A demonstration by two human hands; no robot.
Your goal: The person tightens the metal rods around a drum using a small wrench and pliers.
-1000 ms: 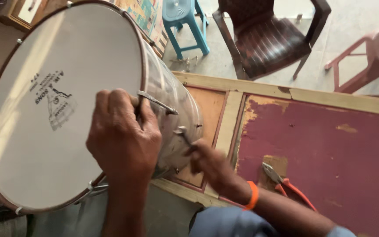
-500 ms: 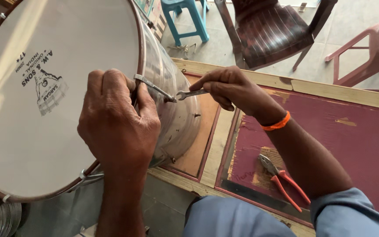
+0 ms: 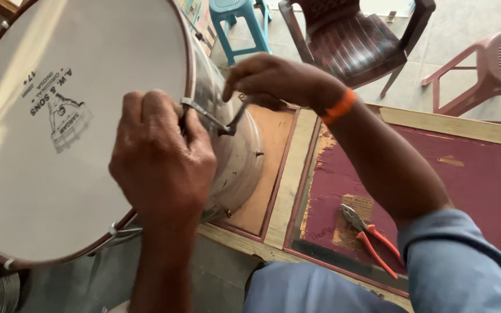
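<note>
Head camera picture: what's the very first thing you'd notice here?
The big drum with its white skin fills the left side, tilted toward the camera. The left hand presses a metal hook on its rim while the right hand, with an orange wristband, works a small tool against that hook. Red-handled pliers lie on the worn maroon table at lower right.

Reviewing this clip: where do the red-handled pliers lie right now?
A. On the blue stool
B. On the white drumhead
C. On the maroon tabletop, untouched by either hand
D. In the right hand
C: the red-handled pliers lie on the maroon tabletop, apart from both hands; the right hand is up at the metal hook on the drum rim, and the left hand rests on that rim.
</note>
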